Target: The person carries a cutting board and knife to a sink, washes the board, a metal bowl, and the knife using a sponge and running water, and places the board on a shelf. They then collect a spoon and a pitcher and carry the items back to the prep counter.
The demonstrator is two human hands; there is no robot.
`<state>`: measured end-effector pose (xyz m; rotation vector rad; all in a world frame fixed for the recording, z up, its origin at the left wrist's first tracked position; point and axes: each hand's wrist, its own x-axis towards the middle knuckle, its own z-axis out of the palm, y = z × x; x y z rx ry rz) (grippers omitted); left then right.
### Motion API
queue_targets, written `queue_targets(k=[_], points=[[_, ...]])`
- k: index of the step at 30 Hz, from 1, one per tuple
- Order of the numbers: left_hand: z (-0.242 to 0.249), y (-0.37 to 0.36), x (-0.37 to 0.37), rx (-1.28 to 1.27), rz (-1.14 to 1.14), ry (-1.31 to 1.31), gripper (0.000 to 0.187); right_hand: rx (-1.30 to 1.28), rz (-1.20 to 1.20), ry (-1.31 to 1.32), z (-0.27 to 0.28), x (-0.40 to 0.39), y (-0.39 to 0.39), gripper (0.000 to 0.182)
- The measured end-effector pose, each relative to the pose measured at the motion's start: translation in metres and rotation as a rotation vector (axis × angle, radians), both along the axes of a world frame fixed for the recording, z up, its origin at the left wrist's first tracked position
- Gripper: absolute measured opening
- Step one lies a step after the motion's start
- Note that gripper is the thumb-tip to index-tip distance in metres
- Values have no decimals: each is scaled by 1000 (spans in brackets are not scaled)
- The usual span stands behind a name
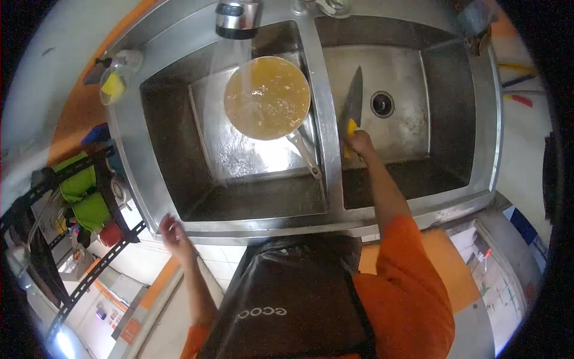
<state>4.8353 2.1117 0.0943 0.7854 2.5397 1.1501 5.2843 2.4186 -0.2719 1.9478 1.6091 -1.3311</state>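
Head view
Surface: stainless steel double sink (pixel 326 218), tiled room, orange wall band.
Edges: left hand (pixel 173 233) off the sink's front rim, fingers loosely spread, holding nothing.
Right hand (pixel 360 143): fingers wrapped on yellow-handled kitchen knife (pixel 354 105), by the divider, over the right basin.
Containers: round metal pan (pixel 267 97) in left basin, full of yellowish water under the running tap (pixel 237 18).

One double sink (pixel 332 218) is seen, made up of two basins. One tap (pixel 238 18) is counted above the left basin, and one drain (pixel 381 103) is seen in the right basin. One pan (pixel 267 97) filled with brownish water is counted, and one knife (pixel 353 107) with a yellow handle. Two hands are seen: one left hand (pixel 173 233) and one right hand (pixel 360 142). One black rack (pixel 78 215) is counted at the left, with two green items (pixel 84 197) on it.
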Motion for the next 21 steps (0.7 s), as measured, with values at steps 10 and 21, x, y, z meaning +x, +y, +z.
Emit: queue_targets(k=[10,21], points=[[-2,133,158,-84,-630,-900,36,134,-167,565,347,-66,-54,31],[-32,137,124,73,-221,-1169,36,139,270,864,337,-167,-81,56]])
